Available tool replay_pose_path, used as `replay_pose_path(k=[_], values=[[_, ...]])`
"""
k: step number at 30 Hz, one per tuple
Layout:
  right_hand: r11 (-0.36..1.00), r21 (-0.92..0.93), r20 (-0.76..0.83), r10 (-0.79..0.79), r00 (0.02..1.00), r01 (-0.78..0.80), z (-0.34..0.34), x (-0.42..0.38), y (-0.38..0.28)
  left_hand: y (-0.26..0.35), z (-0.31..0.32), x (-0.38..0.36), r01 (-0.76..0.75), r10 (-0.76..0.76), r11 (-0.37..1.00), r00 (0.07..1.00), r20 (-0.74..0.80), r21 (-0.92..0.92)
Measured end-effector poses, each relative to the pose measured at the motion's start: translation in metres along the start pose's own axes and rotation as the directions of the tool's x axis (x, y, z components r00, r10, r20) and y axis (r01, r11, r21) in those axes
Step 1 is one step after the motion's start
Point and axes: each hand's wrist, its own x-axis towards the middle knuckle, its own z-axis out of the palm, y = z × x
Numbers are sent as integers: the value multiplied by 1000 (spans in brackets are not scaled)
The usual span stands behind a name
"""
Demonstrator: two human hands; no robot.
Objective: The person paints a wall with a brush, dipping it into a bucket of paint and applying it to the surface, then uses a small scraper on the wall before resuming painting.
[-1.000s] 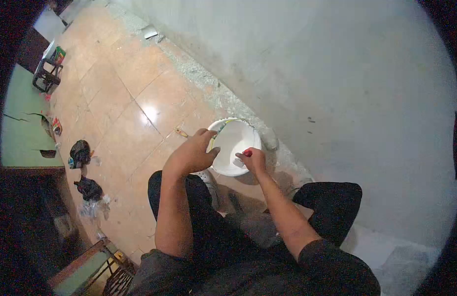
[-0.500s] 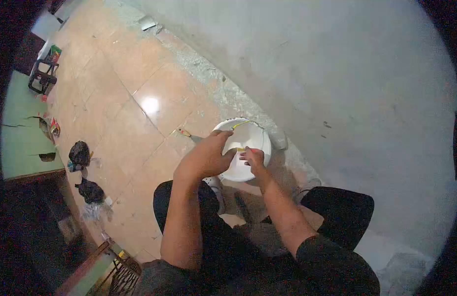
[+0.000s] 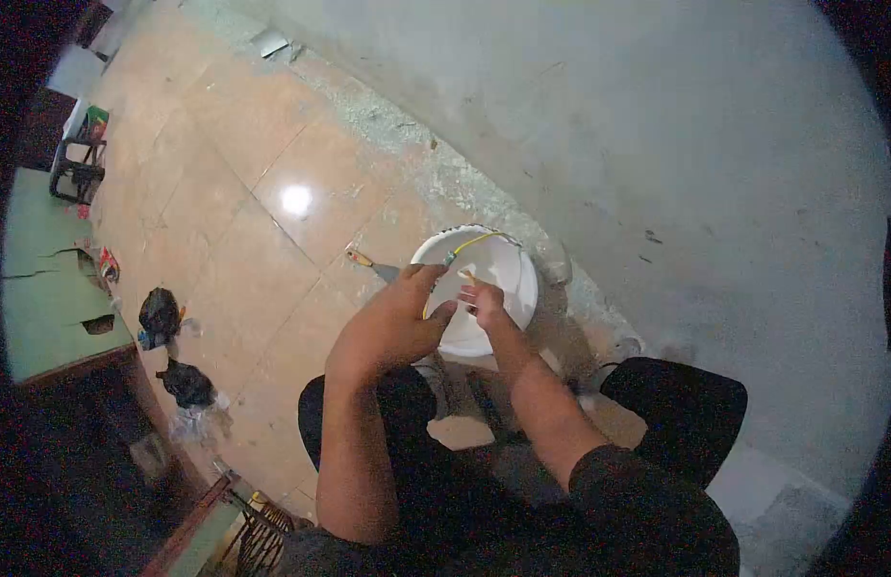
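Between my feet stands a round white basin (image 3: 527,298), its far rim dark and chipped. My left hand (image 3: 399,313) is over its left side, fingers curled round a thin yellow strip (image 3: 474,240) that reaches toward the far rim. A grey bit shows where the strip meets my fingertips, and the palm hides the rest. Over the middle of the basin, my right hand (image 3: 486,303) pinches a small yellowish piece (image 3: 472,277); I cannot tell what it is. White stuff lies inside the basin below the hands.
A putty knife (image 3: 373,265) lies on the tiles left of the basin. Pale debris (image 3: 436,173) runs along the foot of the grey wall (image 3: 657,144). Black plastic bags (image 3: 186,383) lie at the left, with a dark chair-like frame (image 3: 78,171) farther off.
My right hand has risen slightly from its earlier spot near the left fingers, with the yellowish piece now pointing up. More of the yellow strip shows beyond my left hand. The view has shifted slightly.
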Motion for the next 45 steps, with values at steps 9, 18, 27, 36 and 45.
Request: replay_pose_path(k=[9, 18, 27, 36, 45], values=[[993, 104, 19, -53, 998, 51, -7, 34, 28, 3, -3, 11, -24, 22, 995, 1000, -19, -102], [998, -44, -98, 37, 995, -42, 19, 16, 2, 7, -5, 21, 26, -27, 996, 1000, -11, -85], [281, -701, 420, -581, 697, 656, 7, 23, 43, 12, 2, 28, 61, -60, 996, 998, 15, -63], [176, -762, 570, -274, 775, 623, -13, -21, 7, 6, 20, 57, 141, -139, 990, 987, 78, -11], [512, -709, 559, -10, 829, 485, -45, -39, -44, 12, 31, 77, 107, -108, 994, 990, 91, 19]])
